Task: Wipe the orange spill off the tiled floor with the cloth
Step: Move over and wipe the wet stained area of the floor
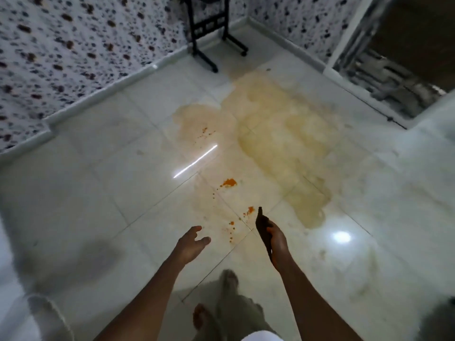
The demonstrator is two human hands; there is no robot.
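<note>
Right hand point(275, 238) grips cloth point(263, 226) (dark); spill point(278, 134) unwiped.

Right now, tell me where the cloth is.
In the head view the dark cloth is gripped in the right hand, low and just right of centre, held above the tiled floor beside the nearest specks of the orange spill.

No legible txt, labels or nos. anywhere.

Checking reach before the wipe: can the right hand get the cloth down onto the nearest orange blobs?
Probably yes. The right hand grips the dark cloth just above the nearest orange blobs, and nothing lies between them on the tiled floor. The left hand hangs open, off to the side.
</note>
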